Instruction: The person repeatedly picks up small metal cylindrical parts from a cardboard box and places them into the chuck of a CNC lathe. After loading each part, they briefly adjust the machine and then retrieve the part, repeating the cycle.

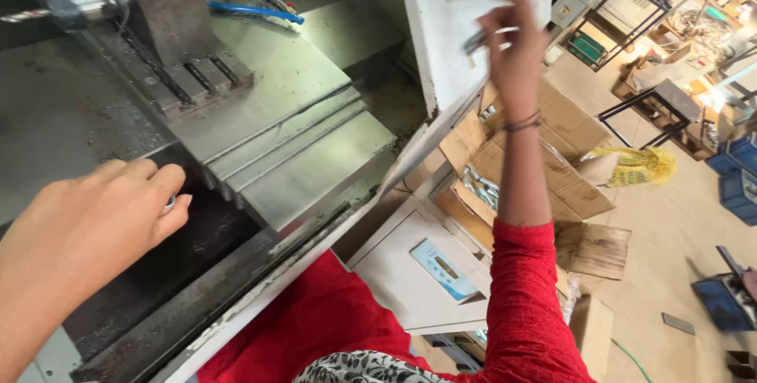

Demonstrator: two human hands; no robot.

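At lower left of the frame, the left hand (95, 225) curls closed around a small shiny metal part (169, 203), just above the grey stepped metal machine bed (300, 146). At upper centre, the right hand (512, 52) pinches a slim metal tool (475, 40) against the white machine panel (438, 44). The part is not yet set down. Cardboard boxes (568, 162) crowd the workshop floor at right.
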